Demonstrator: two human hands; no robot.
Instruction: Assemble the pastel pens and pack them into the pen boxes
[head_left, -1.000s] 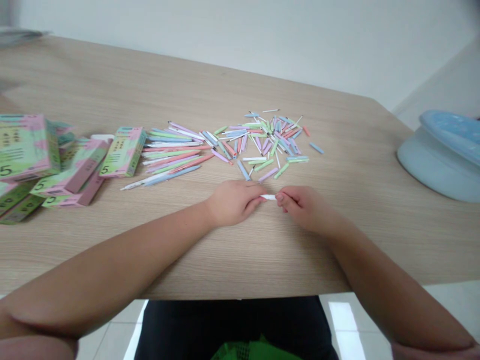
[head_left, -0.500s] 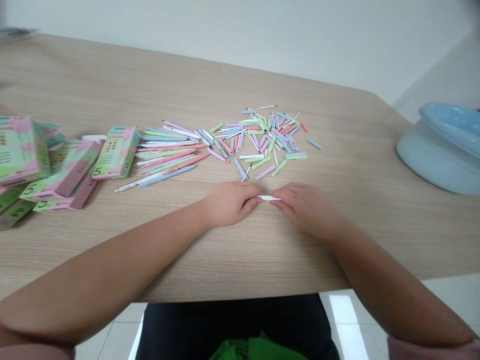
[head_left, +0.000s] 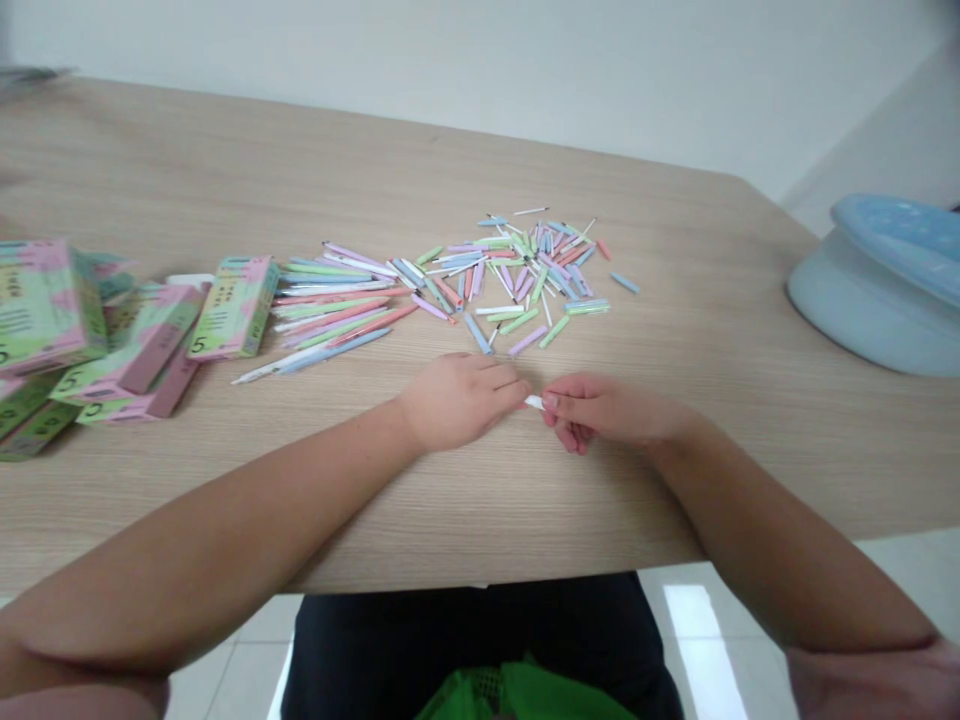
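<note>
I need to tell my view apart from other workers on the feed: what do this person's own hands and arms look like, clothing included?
The left hand and right hand are bare, with no gloves, rings or watch visible. Dusty-pink fabric sleeves, left and right, end around the elbows, leaving both forearms uncovered.

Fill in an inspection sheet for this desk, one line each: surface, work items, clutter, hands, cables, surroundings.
Surface: wood-grain desk, dry-looking where visible.
Work items: white piece between the hands; loose pen parts scattered beyond them; row of pens to the left.
Clutter: pink-and-green boxes, some stacked, at left; pale blue object at right, cut off by the frame.
Hands: left hand and right hand both at the white piece, fingertips close together.
Cables: nothing seen.
Surroundings: pale wall behind, tiled floor below.
</note>
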